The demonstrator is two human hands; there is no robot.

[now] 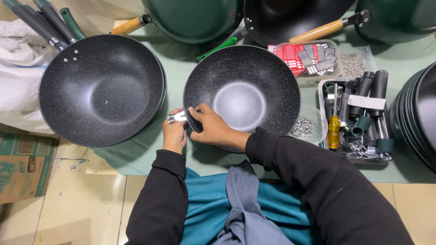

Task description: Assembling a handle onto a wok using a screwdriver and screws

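Wok [243, 97], black and speckled inside, sits bowl-up at the centre of the frame on the green-covered worktop [136, 156], its near-left rim under both hands. A second speckled wok [102, 88] of like size lies just left of it, well clear of the hands, with dark handles reaching toward the upper left corner. More dark pans stand along the top edge and a stack fills the right edge.

At the right of the centre wok a metal tray [356, 156] holds black handle grips and a yellow-handled screwdriver [334, 129]; a small clear bowl of nuts [306, 127] sits between tray and wok, touching or nearly touching the rim.

The small metal handle bracket [175, 118] lies against the outer left wall of the wok, its long axis running roughly left to right, pointing away from the bowl. The left hand [175, 134] comes up from below and its fingers close on the bracket from the outside. The right hand [213, 127] crosses in from the lower right, wrist bent, palm down over the rim; its fingers are pinched narrow at the point where bracket meets wall, on the inside of the rim. Whether they hold a small fastener cannot be told. Both hands are at the joint, the left nearer the bracket's free end.
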